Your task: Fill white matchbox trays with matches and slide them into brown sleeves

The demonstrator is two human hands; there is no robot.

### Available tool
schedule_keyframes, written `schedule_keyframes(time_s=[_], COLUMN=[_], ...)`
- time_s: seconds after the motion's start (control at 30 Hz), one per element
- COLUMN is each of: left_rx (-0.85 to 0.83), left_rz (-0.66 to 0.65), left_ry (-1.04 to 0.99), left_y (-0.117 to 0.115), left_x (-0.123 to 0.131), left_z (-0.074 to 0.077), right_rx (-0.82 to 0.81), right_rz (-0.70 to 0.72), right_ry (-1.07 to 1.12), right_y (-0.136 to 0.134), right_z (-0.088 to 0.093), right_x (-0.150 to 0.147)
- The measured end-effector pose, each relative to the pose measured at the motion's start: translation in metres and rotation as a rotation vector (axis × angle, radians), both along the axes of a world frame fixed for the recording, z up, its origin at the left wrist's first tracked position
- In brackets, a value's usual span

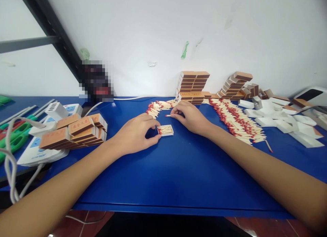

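Note:
A small white matchbox tray [172, 133] lies on the blue table, partly filled with red-tipped matches [165, 129]. The thumb and fingers of my left hand [139, 133] grip its left end. Just beyond the tray to the right, my right hand [187, 116] pinches a match [168, 116] whose red head points left. Behind my hands lies a loose pile of matches [155, 108]. To the right of my right forearm spreads a bigger heap of matches [236, 122], with a single match [269, 146] apart from it.
Matchboxes [194, 83] are stacked against the wall, with a leaning stack [235, 85] beside them. Several white tray pieces [278, 114] lie at the far right. On the left, matchboxes [81, 128] rest by a power strip [43, 151], cables and green-handled scissors [19, 138].

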State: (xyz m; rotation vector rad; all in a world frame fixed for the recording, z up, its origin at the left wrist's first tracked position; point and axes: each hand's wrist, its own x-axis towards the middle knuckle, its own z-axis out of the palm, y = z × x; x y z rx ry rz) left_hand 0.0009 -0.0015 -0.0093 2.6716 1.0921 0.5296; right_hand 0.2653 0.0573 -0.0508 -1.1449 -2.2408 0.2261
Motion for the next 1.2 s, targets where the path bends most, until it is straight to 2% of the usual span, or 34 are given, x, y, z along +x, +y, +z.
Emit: schedule_keyframes(time_s=[0.23, 0.5, 0.67, 0.8, 0.93, 1.07, 1.2], left_rx=[-0.002, 0.003, 0.016, 0.021, 0.008, 0.004, 0.007], left_rz=[-0.006, -0.01, -0.014, -0.013, -0.009, -0.013, -0.022], left_ry=[0.003, 0.004, 0.001, 0.004, 0.016, 0.023, 0.017], left_y=[0.0, 0.0, 0.001, 0.001, 0.001, 0.0, 0.0], left_x=[0.001, 0.0, 0.0, 0.0, 0.001, 0.001, 0.001], left_z=[0.001, 0.001, 0.0, -0.001, -0.001, 0.0, 0.0], right_rx=[-0.051, -0.101, -0.098, -0.044, 0.036, 0.075, 0.105], right_rz=[-0.028, 0.093, 0.166, 0.167, 0.027, -0.02, -0.04], right_ry=[-0.193, -0.049, -0.054, -0.029, 0.004, -0.129, -0.214], right_y=[-0.006, -0.044, -0.064, -0.054, -0.025, -0.007, -0.005], right_z=[0.004, 0.023, 0.026, 0.024, 0.016, 0.005, 0.0], right_x=[0.001, -0.007, -0.022, -0.018, -0.004, 0.001, -0.002])
